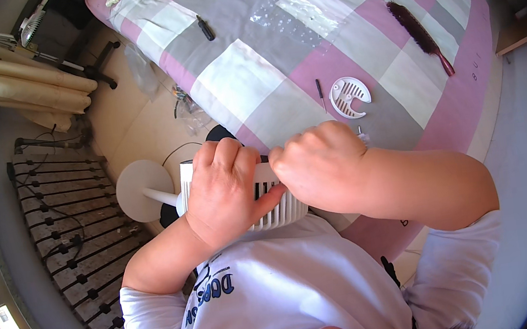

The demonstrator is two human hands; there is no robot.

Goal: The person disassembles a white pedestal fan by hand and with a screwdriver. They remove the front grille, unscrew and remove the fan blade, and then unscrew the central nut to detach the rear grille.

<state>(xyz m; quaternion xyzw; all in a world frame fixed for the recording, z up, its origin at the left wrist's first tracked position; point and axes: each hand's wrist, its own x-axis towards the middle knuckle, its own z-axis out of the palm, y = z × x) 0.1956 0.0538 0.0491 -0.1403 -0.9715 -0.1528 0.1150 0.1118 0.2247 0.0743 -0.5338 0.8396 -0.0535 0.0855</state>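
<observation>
White slatted housing (283, 214) at centre frame, in front of the person's shirt; its pale round base (145, 190) juts left. Left hand (224, 193): fingers bent over the housing, clamped on it, thumb across slats. Right hand (323, 162): fingers curled together at its right side; cannot tell what they grip.

Checked bedspread (244, 70), pink, grey and white, fills upper centre. On it: notched white slotted piece (341, 87), slim screwdriver (320, 90) just beside; clear plastic (298, 20) above; dark brush (416, 31) upper right. Tiled floor (116, 130) and curtain (27, 86), upper left; barred panel (71, 216), left.
</observation>
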